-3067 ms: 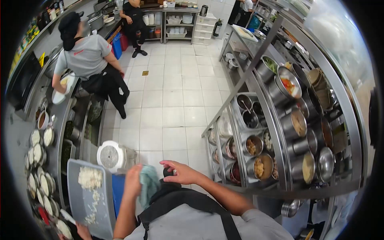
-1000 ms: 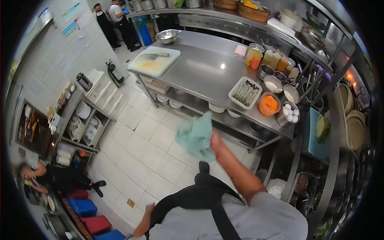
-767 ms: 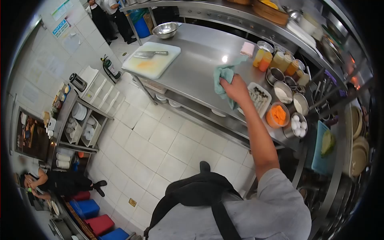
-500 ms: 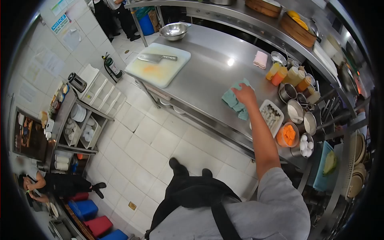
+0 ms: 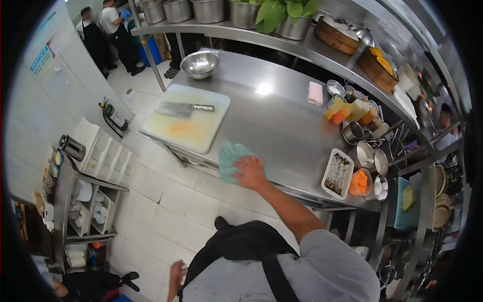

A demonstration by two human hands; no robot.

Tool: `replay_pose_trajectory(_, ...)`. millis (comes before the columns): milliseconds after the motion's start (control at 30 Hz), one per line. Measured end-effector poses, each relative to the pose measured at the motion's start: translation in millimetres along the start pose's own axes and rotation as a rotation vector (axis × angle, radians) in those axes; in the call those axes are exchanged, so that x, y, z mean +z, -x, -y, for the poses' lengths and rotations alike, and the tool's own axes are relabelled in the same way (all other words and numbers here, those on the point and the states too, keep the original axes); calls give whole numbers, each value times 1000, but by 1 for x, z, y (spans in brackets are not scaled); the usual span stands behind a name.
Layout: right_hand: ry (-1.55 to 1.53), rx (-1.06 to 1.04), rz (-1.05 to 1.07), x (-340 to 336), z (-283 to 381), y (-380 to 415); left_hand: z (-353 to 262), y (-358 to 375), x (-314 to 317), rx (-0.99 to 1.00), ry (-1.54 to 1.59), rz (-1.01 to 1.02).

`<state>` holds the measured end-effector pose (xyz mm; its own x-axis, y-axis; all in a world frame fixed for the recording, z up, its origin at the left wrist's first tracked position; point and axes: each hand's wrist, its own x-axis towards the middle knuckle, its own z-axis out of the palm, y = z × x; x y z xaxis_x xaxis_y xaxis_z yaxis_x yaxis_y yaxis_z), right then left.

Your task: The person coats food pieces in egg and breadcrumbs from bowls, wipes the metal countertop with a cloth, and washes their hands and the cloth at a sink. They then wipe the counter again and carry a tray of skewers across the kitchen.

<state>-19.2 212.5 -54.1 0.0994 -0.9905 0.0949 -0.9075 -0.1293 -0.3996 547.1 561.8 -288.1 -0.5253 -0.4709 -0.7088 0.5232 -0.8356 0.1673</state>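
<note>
My right hand (image 5: 250, 171) is on a pale green cloth (image 5: 230, 155), gripping it at the front edge of the steel counter (image 5: 282, 121). Part of the cloth drapes at that edge. Just beyond it lies a white cutting board (image 5: 201, 138) with a cleaver (image 5: 176, 109) resting flat on top. My left hand (image 5: 177, 272) hangs low beside my black apron, away from the counter. Its fingers are loosely bent and apart, with nothing visible in them.
A metal bowl (image 5: 200, 65) and a folded pink cloth (image 5: 315, 93) sit along the counter's back. On the right are a white basket of shrimp (image 5: 337, 173), sauce bottles (image 5: 358, 109), a tub of orange pieces (image 5: 360, 182) and eggs (image 5: 381, 188). Other people stand in the background.
My right hand has swept the green cloth leftward along the counter, from beside the shrimp basket to the front edge near the cutting board. My left hand has come into view.
</note>
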Motion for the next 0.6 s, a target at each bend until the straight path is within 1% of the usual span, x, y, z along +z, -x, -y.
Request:
replay_pose_trajectory(33, 76, 93, 30, -18, -13, 5, -19, -3, -4, 166, -115, -211)
replay_pose_trajectory(67, 158, 176, 61, -33, -32, 8, -40, -3, 4, 308, -279, -470)
replay_pose_trajectory(100, 215, 289, -50, -27, -68, 17, -68, 4, 45, 393, -441, -737)
replay_pose_trajectory(133, 271, 389, -164, -23, -105, 29, -93, 6, 83, 406, -434, -823)
replay_pose_trajectory(167, 291, 522, -205, -40, -124, 38, -107, 7, 108, 448, -411, -841)
replay_pose_trajectory(233, 529, 676, -360, -28, -199, 55, -127, 4, 134, 456, -412, -859)
replay_pose_trajectory(300, 567, 858, -330, -32, -229, 41, -131, 1, 155, 400, -423, -891)
replay_pose_trajectory(367, 555, 999, -321, -28, -249, 0, -113, -2, 164, 335, -389, -930)
replay_pose_trajectory(400, 551, 1074, -313, -29, -248, -20, -100, -4, 168, 296, -362, -956)
replay_pose_trajectory(500, 549, 1037, -337, -22, -235, -107, -53, -8, 188, 187, -234, -1044)
replay_pose_trajectory(533, 582, 928, -315, -10, -246, -138, -33, -3, 191, 153, -192, -1078)
replay_pose_trajectory(567, 612, 826, -289, 4, -256, -166, -7, 4, 189, 202, -325, -1030)
replay_pose_trajectory(600, 587, 702, -311, 11, -246, -198, 19, 5, 181, 188, -388, -1002)
